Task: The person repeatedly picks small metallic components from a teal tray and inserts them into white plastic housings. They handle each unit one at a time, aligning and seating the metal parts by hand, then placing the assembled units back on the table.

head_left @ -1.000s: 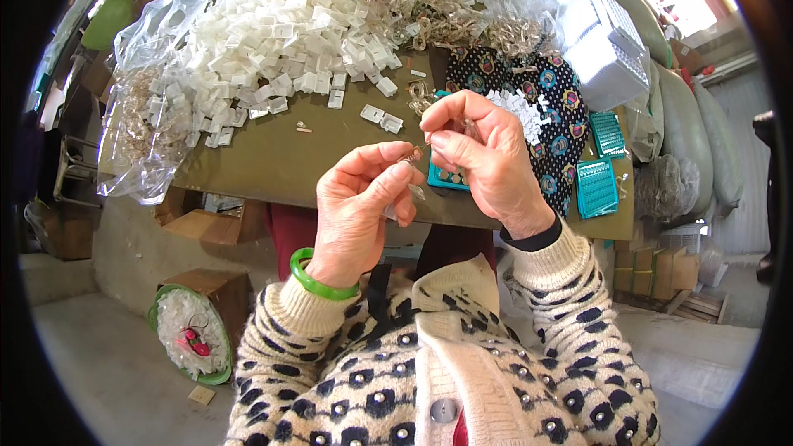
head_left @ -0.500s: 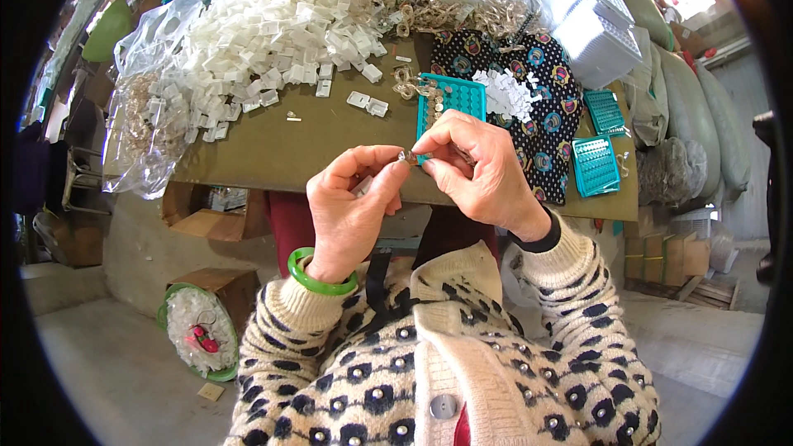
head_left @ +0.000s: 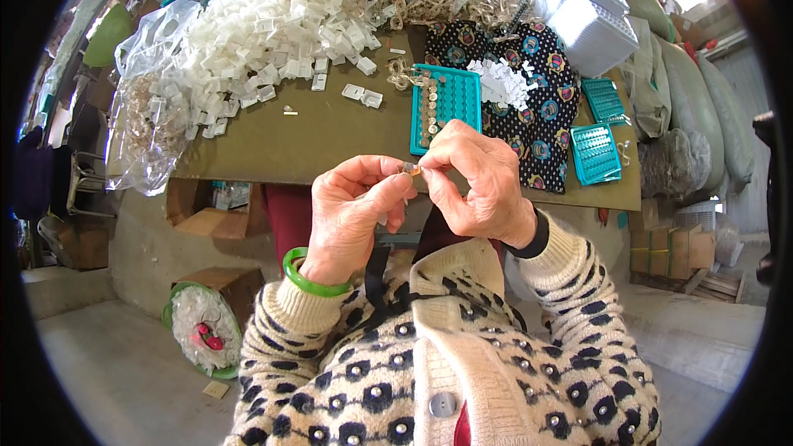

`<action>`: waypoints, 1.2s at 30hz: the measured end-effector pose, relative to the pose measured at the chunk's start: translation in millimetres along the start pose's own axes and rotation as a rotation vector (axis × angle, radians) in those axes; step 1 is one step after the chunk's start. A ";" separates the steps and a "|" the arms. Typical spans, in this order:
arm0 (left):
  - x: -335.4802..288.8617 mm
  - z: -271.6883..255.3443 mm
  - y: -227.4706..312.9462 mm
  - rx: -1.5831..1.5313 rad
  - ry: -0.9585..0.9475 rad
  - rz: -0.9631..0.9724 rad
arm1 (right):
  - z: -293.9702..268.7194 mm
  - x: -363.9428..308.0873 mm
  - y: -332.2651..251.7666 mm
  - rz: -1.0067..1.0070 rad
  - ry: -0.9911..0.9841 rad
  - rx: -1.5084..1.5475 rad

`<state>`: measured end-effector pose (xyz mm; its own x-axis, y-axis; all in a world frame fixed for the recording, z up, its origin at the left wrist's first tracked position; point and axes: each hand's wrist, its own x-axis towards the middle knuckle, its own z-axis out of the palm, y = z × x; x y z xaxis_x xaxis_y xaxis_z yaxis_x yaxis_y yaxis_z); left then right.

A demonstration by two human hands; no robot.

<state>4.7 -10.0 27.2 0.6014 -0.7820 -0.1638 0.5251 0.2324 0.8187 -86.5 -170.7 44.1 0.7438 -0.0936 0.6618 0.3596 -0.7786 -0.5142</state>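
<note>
In front of my body, just off the table's near edge, my two hands meet fingertip to fingertip. My left hand (head_left: pixel 353 213), with a green bangle at its wrist, pinches a small shiny piece (head_left: pixel 410 168) between thumb and forefinger. A bit of orange shows on the piece, but its kind is too small to make out. My right hand (head_left: pixel 481 185) is closed in a pinch at the other end of it. Just beyond the right hand lies a teal tray (head_left: pixel 467 97), its left side lined with round metallic discs (head_left: pixel 428 109). Something pale shows under my left fingers.
A heap of translucent plastic cases (head_left: pixel 281 16) covers the table's far left. Small white pieces (head_left: pixel 502 83) lie on a patterned cloth (head_left: pixel 545 132). Teal trays (head_left: pixel 595 154) and stacked white trays (head_left: pixel 591 33) stand at the right. A green-rimmed basket (head_left: pixel 203 330) is on the floor.
Both hands have come slightly down toward my body, still pinching together. More of the teal tray and its row of discs now shows beyond them.
</note>
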 end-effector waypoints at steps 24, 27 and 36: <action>2.7 -9.4 3.2 -0.194 0.044 -0.103 | 21.1 0.6 -7.3 -0.039 0.051 -0.046; 9.2 -17.0 5.4 -0.068 0.096 0.001 | 22.6 8.7 0.2 0.056 0.025 -0.014; 29.0 -37.2 0.7 -0.265 0.148 -0.028 | 73.7 51.1 60.6 0.188 -0.197 -0.320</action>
<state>44.8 -11.0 2.5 0.6550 -0.7024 -0.2786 0.6701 0.3696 0.6437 14.8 -176.9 6.5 0.8843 -0.1564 0.4400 0.0370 -0.9158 -0.3999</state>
